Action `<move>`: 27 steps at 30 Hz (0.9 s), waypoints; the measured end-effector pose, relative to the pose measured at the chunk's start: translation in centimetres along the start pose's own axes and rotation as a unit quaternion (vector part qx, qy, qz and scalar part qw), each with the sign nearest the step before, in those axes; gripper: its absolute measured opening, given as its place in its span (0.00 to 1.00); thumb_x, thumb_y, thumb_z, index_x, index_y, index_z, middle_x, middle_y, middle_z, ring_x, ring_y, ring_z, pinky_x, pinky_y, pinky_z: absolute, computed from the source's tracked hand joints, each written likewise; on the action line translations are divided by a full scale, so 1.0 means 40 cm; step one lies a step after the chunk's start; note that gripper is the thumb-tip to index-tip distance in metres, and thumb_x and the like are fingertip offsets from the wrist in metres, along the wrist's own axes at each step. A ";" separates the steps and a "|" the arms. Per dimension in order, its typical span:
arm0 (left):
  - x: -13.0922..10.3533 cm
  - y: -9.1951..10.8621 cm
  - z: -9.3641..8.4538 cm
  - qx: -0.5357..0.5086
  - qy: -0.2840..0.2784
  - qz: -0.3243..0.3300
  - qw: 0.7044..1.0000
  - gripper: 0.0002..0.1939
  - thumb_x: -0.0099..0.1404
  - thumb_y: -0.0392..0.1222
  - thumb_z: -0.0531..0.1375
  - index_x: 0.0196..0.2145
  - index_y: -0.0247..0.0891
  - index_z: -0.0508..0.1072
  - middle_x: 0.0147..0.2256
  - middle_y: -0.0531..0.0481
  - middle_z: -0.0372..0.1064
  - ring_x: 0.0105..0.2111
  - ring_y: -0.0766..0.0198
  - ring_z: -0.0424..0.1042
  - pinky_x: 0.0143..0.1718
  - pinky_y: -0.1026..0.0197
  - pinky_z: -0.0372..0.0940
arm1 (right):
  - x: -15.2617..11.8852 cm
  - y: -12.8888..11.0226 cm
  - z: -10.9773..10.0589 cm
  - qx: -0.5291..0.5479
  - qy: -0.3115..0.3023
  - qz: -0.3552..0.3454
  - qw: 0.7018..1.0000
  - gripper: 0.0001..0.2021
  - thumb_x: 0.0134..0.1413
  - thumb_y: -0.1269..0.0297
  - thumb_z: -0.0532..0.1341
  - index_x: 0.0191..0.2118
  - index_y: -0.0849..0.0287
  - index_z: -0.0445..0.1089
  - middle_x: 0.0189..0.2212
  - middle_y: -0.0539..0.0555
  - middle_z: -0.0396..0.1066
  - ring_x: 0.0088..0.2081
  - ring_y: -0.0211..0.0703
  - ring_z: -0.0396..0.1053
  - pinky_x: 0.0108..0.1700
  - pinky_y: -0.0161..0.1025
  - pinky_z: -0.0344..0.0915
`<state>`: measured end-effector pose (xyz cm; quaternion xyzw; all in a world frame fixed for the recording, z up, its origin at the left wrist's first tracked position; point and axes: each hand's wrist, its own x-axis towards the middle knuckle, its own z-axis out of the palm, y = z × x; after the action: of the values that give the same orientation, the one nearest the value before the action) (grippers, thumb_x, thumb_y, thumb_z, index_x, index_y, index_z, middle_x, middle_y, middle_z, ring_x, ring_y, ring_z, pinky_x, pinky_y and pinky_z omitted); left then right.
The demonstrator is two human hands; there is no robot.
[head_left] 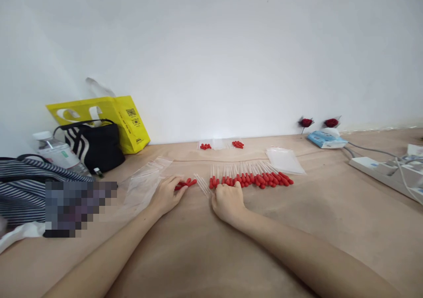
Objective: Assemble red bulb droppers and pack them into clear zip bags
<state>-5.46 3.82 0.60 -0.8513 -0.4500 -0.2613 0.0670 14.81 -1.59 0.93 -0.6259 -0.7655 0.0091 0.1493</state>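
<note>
My left hand is closed, with its fingers and thumb around a few red rubber dropper bulbs; part of them is hidden under the fingers. Curled into a fist, my right hand rests on the table at the near side of a row of glass droppers with red bulbs. What its fingers grip, if anything, is hidden. Between the hands lie several slim clear tubes, their near ends by the right fingers. Clear plastic zip bags lie beside and under my left hand.
Two small bags with red bulbs lie near the wall. More clear bags are behind the row. At left stand a yellow bag, a black pouch and a bottle; at right, a tissue pack and a power strip.
</note>
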 end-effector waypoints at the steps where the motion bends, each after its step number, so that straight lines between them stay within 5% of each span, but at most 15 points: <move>1: 0.000 0.002 0.001 -0.002 0.003 -0.002 1.000 0.08 0.60 0.41 0.53 0.35 0.38 0.70 0.34 0.47 0.70 0.36 0.59 0.69 0.38 0.58 0.63 | 0.000 -0.001 0.000 -0.005 0.000 0.002 1.000 0.10 0.50 0.70 0.51 0.32 0.66 0.69 0.31 0.64 0.72 0.31 0.47 0.68 0.41 0.47 0.49; 10: 0.003 0.005 0.007 0.007 0.060 -0.001 0.998 0.10 0.60 0.39 0.51 0.34 0.38 0.72 0.34 0.47 0.72 0.35 0.60 0.70 0.36 0.60 0.64 | -0.054 0.066 0.015 0.024 0.060 -0.047 0.997 0.10 0.54 0.69 0.49 0.30 0.63 0.66 0.29 0.58 0.69 0.31 0.45 0.66 0.37 0.42 0.50; 15: 0.006 0.036 -0.050 0.148 0.115 0.159 0.969 0.09 0.59 0.36 0.52 0.30 0.37 0.72 0.28 0.47 0.72 0.28 0.61 0.69 0.33 0.59 0.61 | -0.112 0.181 -0.001 0.088 0.074 -0.151 0.982 0.08 0.56 0.70 0.48 0.29 0.60 0.62 0.28 0.53 0.67 0.30 0.41 0.63 0.33 0.38 0.52; 21: -0.010 0.165 -0.057 0.128 -0.048 0.391 0.910 0.09 0.54 0.34 0.51 0.19 0.36 0.66 0.21 0.48 0.65 0.23 0.62 0.62 0.29 0.57 0.58 | -0.138 0.284 -0.026 0.150 0.029 -0.199 0.968 0.06 0.56 0.69 0.50 0.29 0.59 0.61 0.27 0.53 0.64 0.30 0.39 0.61 0.32 0.36 0.57; 27: -0.025 0.167 -0.032 -0.028 -0.104 0.276 0.955 0.10 0.60 0.42 0.53 0.34 0.35 0.71 0.32 0.45 0.68 0.32 0.59 0.65 0.33 0.57 0.60 | -0.131 0.277 -0.039 0.190 0.014 -0.194 0.962 0.03 0.52 0.68 0.55 0.30 0.60 0.64 0.27 0.53 0.63 0.30 0.40 0.61 0.33 0.38 0.58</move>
<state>-1.08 -1.27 2.00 -0.9663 -0.1945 -0.1555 0.0659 26.66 -4.48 -0.94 -0.4252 -0.8545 0.1168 0.2747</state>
